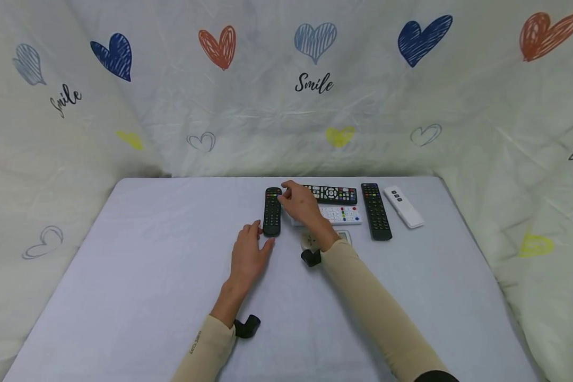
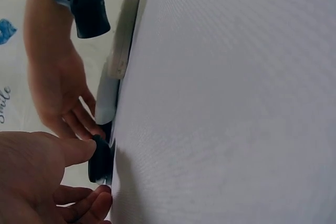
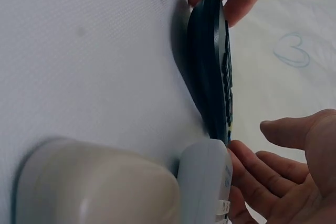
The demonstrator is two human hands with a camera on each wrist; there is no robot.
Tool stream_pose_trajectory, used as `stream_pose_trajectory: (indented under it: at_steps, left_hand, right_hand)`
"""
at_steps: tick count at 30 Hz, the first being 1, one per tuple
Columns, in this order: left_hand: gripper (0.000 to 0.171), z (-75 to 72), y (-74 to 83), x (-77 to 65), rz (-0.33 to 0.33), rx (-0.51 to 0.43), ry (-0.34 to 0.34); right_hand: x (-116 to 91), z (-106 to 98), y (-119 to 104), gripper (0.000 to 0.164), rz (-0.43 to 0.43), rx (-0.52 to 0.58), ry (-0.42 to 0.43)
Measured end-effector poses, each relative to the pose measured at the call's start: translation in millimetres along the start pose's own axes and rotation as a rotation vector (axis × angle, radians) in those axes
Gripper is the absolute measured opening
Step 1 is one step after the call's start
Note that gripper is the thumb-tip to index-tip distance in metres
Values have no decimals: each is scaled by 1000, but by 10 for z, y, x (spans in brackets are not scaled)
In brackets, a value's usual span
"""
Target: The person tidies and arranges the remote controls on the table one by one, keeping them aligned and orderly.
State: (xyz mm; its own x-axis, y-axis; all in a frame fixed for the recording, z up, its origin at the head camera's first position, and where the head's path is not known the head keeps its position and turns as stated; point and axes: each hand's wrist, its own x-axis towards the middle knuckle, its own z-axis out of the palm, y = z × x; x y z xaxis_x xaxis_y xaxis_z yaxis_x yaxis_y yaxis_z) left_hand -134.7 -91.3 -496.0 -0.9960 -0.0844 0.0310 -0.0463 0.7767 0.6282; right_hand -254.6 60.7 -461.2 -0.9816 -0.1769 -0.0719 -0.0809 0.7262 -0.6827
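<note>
A black remote control (image 1: pixel 272 212) lies lengthwise on the table at the left end of a group of remotes. My left hand (image 1: pixel 249 254) holds its near end, thumb on one side and fingers on the other; the left wrist view shows the thumb (image 2: pixel 81 151) against the black casing. Beside its far end is my right hand (image 1: pixel 302 202), thumb apart from the fingers. In the right wrist view those fingers (image 3: pixel 268 182) are loosely extended near the remote's far end and grip nothing. My right forearm partly hides a horizontal white remote (image 1: pixel 341 215) and a remote with a display (image 1: pixel 345 236).
Behind the white remote lies a horizontal black remote (image 1: pixel 334 194). Farther right are another black remote (image 1: pixel 376 212) and a slanted white remote (image 1: pixel 404 207). A white cloth covers the table (image 1: pixel 148 276); a patterned curtain (image 1: pixel 262 101) hangs behind it.
</note>
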Motion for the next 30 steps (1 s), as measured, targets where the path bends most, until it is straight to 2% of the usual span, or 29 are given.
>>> stream_pose_trajectory:
  at_steps: [10, 25, 30]
  left_hand:
    - [63, 7, -8, 11, -12, 8, 1]
    - [67, 50, 21, 73, -46, 49, 25]
    - [64, 55, 28, 69, -38, 44, 44]
  right_hand:
    - [40, 49, 16, 52, 35, 35, -53]
    - [166, -13, -111, 60, 47, -149, -178]
    - [224, -24, -139, 60, 49, -170, -219]
